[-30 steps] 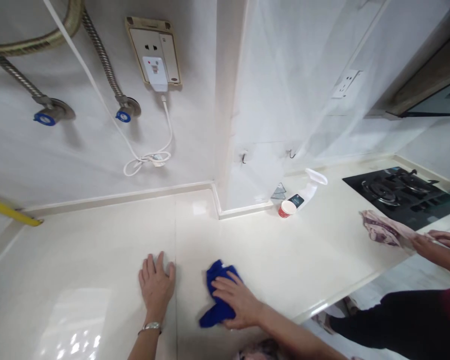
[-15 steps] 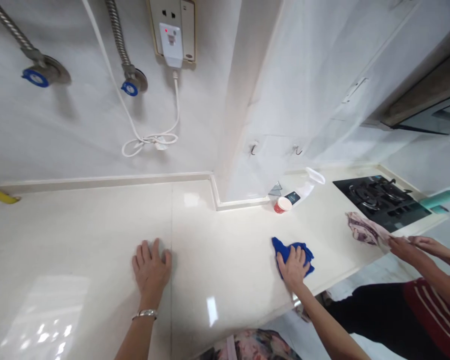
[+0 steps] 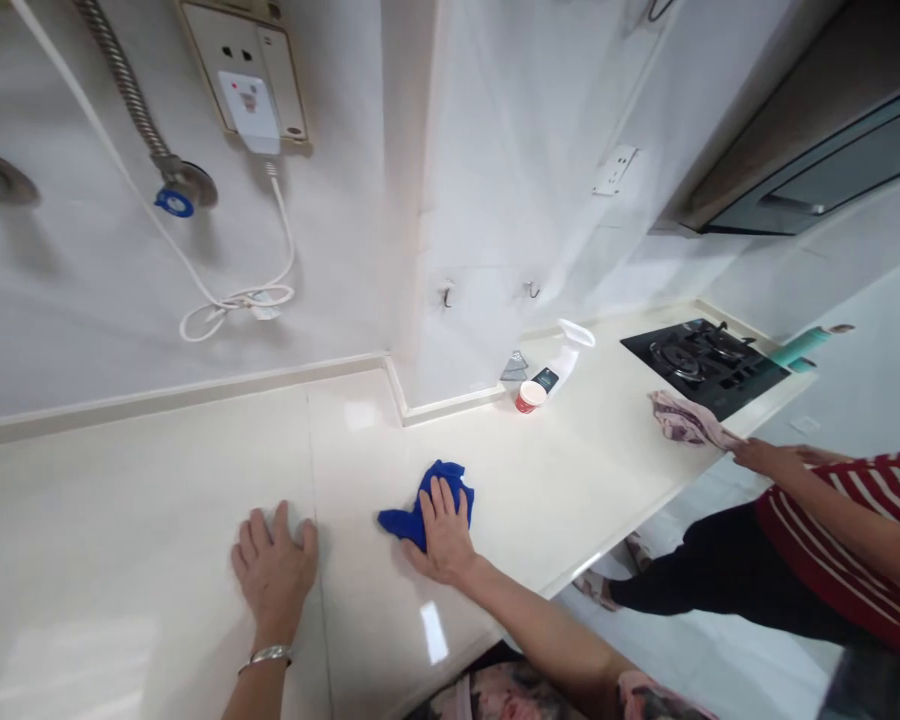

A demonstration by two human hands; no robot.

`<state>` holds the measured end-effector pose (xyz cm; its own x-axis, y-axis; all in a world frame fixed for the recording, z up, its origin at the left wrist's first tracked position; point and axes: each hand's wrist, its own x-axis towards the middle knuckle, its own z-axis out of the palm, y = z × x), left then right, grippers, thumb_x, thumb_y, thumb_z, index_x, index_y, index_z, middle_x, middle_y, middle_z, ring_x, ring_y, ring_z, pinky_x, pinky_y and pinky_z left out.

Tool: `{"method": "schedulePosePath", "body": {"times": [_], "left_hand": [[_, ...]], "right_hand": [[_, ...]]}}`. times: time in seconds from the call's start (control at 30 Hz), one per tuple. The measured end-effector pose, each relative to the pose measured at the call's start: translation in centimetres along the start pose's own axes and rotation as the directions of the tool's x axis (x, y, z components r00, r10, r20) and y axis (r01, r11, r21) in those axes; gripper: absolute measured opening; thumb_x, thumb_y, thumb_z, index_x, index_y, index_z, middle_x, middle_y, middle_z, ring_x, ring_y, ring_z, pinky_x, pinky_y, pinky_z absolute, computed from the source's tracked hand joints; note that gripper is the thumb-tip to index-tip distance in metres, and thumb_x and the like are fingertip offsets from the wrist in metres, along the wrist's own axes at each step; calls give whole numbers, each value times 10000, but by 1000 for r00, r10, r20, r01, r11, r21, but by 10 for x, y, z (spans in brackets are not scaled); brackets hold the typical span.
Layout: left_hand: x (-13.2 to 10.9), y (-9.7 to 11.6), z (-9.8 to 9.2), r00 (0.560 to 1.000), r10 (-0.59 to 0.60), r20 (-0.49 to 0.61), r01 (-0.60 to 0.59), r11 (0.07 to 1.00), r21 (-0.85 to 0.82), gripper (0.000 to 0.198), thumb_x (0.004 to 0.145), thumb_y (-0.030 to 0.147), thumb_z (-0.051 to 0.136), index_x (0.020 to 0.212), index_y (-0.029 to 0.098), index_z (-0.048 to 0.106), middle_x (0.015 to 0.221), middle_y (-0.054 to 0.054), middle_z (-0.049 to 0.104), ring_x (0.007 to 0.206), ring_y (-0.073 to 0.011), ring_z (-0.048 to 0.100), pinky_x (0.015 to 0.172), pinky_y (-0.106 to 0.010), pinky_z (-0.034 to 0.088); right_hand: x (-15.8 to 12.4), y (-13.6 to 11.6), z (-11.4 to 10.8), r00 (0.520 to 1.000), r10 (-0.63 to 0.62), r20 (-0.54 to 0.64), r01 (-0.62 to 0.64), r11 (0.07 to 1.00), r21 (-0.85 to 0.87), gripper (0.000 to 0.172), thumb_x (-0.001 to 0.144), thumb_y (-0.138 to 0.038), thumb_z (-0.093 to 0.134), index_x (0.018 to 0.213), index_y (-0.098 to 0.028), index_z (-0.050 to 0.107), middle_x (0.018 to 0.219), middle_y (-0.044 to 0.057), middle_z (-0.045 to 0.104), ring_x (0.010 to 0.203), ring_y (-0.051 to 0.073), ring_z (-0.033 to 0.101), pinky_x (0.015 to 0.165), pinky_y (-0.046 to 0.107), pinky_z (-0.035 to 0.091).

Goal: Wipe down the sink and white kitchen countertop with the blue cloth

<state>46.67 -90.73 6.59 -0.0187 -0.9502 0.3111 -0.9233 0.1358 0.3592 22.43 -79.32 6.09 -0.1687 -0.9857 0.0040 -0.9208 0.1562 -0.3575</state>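
Blue-knobbed valve [image 3: 187,188]: on the pale, glossy wall [image 3: 337,250], fed by a ribbed metal hose [image 3: 124,75].
Socket plate [image 3: 286,95]: holds a white plug [image 3: 251,112] with a small red light; its printing is too small to read. A white cord [image 3: 289,235] hangs below in a loose knot.
Left hand [image 3: 274,572]: palm down on the desk [image 3: 157,470], fingers spread, grasping nothing; a silver bracelet [image 3: 266,655] circles the wrist.
Desk: cream, shiny, with light reflected in it; a thin seam [image 3: 312,470] runs between the two hands.
Blue cloth [image 3: 401,522]: flat on the desk, right of the seam; a narrow tail points left, the bunched part lies to the right, so its long axis runs roughly sideways.
Right hand [image 3: 446,545]: laid over the cloth, fingers extended, not clenched round it.
Tub [image 3: 530,396]: red and white, its marking illegible, near the wall's corner.
Spray bottle [image 3: 568,358]: white, just beside the tub; its dark label [image 3: 545,380] has pale print too small to read.
Stove [image 3: 701,365]: black, set into the desk's far end, under a dark hood [image 3: 787,150].
Co-worker's hand [image 3: 763,457]: grips a pinkish cloth [image 3: 682,418] near the stove.
Floor [image 3: 645,640]: pale and glossy, under the co-worker's feet.
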Motion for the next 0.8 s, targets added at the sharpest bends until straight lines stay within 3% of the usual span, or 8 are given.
{"method": "schedulePosePath", "body": {"times": [0.07, 0.17, 0.33, 0.47, 0.53, 0.63, 0.7, 0.8], "left_hand": [[0, 1, -2, 1000, 7, 4, -7, 1000, 2, 664, 1015, 485, 306, 1480, 64, 523, 1589, -306, 402, 1528, -440, 318, 1231, -656, 293], [-2, -3, -4, 1000, 20, 12, -20, 1000, 3, 670, 1021, 484, 296, 1487, 54, 513, 1592, -323, 390, 1531, -452, 313, 1232, -666, 287], [-11, -9, 15, 997, 38, 60, -34, 998, -58, 665, 1019, 481, 308, 1466, 46, 539, 1594, -323, 390, 1554, -476, 255, 1236, -703, 258], [-36, 26, 40, 953, 282, 109, -226, 903, -365, 597, 1017, 452, 399, 1481, 97, 522, 1627, -246, 398, 1570, -366, 287, 1265, -595, 323], [-52, 54, 49, 909, 397, 129, -290, 823, -489, 584, 1029, 419, 421, 1550, 155, 442, 1651, -199, 386, 1558, -319, 329, 1253, -571, 369], [-70, 86, 54, 858, 495, 139, -376, 789, -486, 571, 1021, 395, 464, 1562, 211, 446, 1573, -153, 507, 1540, -351, 353, 1265, -659, 313], [-75, 93, 55, 855, 505, 121, -406, 796, -450, 553, 1007, 411, 495, 1519, 203, 512, 1492, -150, 581, 1521, -380, 371, 1262, -691, 297], [-75, 86, 51, 878, 465, 119, -361, 803, -474, 575, 982, 468, 531, 1468, 162, 558, 1432, -176, 612, 1440, -369, 473, 1220, -645, 404]], "right_hand": [[-8, 4, -7, 999, -43, -4, 43, 997, 69, 759, 970, -589, 569, 1565, -135, 442, 1707, 215, 267, 1588, 409, 234, 1254, 698, 185], [-15, 30, -19, 997, -38, -68, 51, 978, 202, 442, 1060, -386, 418, 1415, -206, 609, 1569, 141, 537, 1480, 295, 468, 1194, 573, 397], [-35, 78, -14, 967, -10, -256, 80, 961, 264, 425, 988, -249, 442, 1365, -217, 636, 1449, 133, 640, 1371, 271, 575, 1064, 508, 550], [-44, 90, -7, 905, 92, -415, 14, 970, 244, 471, 991, -214, 406, 1424, -197, 591, 1474, 164, 602, 1367, 292, 556, 1120, 565, 507], [-41, 90, -12, 897, 186, -402, -116, 974, 194, 507, 977, -227, 435, 1469, -180, 550, 1550, 186, 524, 1410, 351, 497, 1115, 622, 479], [-29, 86, -22, 916, 298, -268, -263, 952, 159, 619, 940, -291, 532, 1540, -158, 460, 1514, 215, 545, 1369, 404, 504, 1077, 637, 476], [-22, 84, -25, 931, 312, -188, -282, 945, 168, 699, 909, -319, 592, 1566, -155, 416, 1437, 210, 606, 1287, 393, 557, 1050, 597, 495], [-17, 79, -24, 941, 311, -137, -284, 941, 185, 781, 844, -335, 681, 1557, -144, 423, 1408, 208, 619, 1222, 381, 593, 1027, 544, 511]]}}
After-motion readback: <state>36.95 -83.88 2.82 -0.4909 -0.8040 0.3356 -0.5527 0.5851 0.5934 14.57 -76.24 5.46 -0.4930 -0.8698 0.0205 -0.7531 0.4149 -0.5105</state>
